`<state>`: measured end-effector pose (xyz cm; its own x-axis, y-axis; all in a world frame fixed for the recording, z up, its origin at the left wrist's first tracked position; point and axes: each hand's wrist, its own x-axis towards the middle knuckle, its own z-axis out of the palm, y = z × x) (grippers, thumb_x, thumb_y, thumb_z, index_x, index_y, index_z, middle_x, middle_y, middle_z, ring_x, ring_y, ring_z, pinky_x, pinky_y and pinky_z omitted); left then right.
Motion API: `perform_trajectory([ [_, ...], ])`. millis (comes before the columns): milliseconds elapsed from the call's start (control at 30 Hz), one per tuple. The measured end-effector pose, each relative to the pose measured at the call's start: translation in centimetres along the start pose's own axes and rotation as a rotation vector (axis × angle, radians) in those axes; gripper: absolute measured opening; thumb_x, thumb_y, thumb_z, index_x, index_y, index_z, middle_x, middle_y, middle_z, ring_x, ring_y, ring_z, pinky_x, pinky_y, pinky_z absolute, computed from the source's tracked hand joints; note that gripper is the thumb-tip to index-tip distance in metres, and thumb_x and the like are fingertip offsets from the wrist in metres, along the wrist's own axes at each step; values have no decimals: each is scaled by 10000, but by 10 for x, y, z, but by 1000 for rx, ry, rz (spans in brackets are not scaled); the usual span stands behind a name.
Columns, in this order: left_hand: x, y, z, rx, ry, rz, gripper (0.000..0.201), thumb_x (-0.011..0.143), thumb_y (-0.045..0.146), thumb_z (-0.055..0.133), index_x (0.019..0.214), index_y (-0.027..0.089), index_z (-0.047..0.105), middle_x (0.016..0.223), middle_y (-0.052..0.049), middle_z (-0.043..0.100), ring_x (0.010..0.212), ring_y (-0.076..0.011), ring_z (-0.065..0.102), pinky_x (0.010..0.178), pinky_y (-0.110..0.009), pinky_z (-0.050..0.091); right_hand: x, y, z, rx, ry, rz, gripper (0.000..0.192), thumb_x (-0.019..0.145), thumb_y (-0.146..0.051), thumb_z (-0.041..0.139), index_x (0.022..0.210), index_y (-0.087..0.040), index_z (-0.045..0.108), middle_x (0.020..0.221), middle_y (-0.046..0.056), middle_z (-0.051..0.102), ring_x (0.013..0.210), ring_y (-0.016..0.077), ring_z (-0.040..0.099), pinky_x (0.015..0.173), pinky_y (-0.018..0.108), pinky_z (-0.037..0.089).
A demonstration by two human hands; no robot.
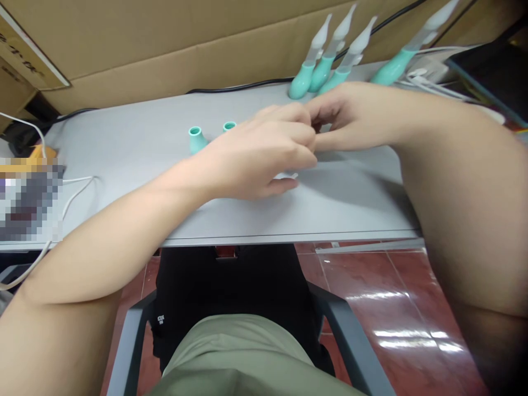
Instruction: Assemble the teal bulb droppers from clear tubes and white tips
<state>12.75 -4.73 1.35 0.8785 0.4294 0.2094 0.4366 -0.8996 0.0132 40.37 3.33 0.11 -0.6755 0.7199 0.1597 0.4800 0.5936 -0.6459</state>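
1. Left hand (264, 151) palm down over the middle of the table (124, 143), forearm running in from the near left corner, fingers curled toward the right hand and closed in a pinch.
2. Right hand (350, 115) reaching in from the right edge, forearm nearly level above the tabletop, fingertips meeting the left hand's fingertips just past the table's middle.
3. Between the two sets of fingertips, something small pinched; too hidden by the fingers to name. Cannot tell which hand bears the grip.
4. Under the left hand, a small white piece (291, 176) lying on the table, only its end showing beyond the fingers.
5. Two teal caps (197, 138) standing on the table just behind the left wrist; the farther one half hidden by the hand.
6. Four teal tools (319, 63) with pale translucent tips along the far edge, leaning against the cardboard (165, 38); the bases of the middle ones partly covered by the right hand, the rightmost tip cut off at the frame's top.
7. Black cable (231, 87) lying along the far edge.
8. White cables (78, 187) at the left edge, beside a blurred-out patch.
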Motion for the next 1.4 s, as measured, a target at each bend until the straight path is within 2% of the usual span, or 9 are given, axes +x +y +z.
perform_trajectory([
  [133,-1,4,2,5,-37,-5,294,1077,43,798,1250,183,990,1441,-93,976,1749,-445,681,1512,-677,427,-1,-5,-3,-139,-77,-32,206,1078,-373,851,935,-227,873,793,-56,776,751,108,620,679,318,442],
  [467,-2,4,5,-25,59,44,275,974,22,732,905,244,878,1182,-16,976,1551,-408,774,1424,-694,453,-2,-3,-6,-134,-27,-33,161,1056,-295,889,911,-229,865,768,-59,768,736,95,617,666,311,426],
  [567,-3,-1,9,-90,234,16,266,968,80,708,891,274,873,1087,-1,968,1338,-353,836,1282,-643,530,-2,-2,-7,-78,-5,-50,241,1047,-396,966,890,-241,870,759,-52,776,710,92,608,673,323,446],
  [700,5,-26,19,-305,688,-12,280,990,231,635,906,251,902,953,-54,913,954,-244,804,965,-512,599,-1,-9,-3,138,84,-65,412,987,-680,1072,968,-287,953,776,-35,795,707,99,644,703,341,500],
  [800,16,-51,27,-403,955,132,270,958,372,640,856,317,883,838,-37,888,803,-228,782,738,-459,546,-1,-17,6,334,148,-42,592,895,-885,1116,995,-313,999,862,-24,863,741,118,728,716,345,544],
  [967,14,-47,26,-181,781,-129,353,1023,528,644,1006,392,970,1067,-42,963,955,-274,823,859,-530,634,3,-31,23,546,216,-8,584,745,-763,1249,932,-278,984,759,-10,810,663,154,721,691,374,588],
  [1067,7,-26,16,-119,811,-214,568,1062,439,438,983,248,967,1114,-78,921,1099,-283,878,988,-523,687,7,-37,32,638,289,-11,431,691,-524,1281,863,-286,966,720,-16,796,657,159,726,657,347,562],
  [1233,11,-16,-14,4,311,-40,724,1148,754,452,1409,308,959,1396,-100,909,1592,-529,843,1102,-672,710,13,-39,40,725,435,-23,460,568,-427,1309,822,-292,950,762,-19,844,715,179,756,669,340,577],
  [1400,15,-11,-32,-90,272,-37,715,1109,825,620,1562,369,933,1527,-109,916,1683,-586,779,1150,-729,710,15,-39,43,655,539,-13,530,476,-527,1355,751,-322,950,751,3,848,665,190,668,701,436,566],
])
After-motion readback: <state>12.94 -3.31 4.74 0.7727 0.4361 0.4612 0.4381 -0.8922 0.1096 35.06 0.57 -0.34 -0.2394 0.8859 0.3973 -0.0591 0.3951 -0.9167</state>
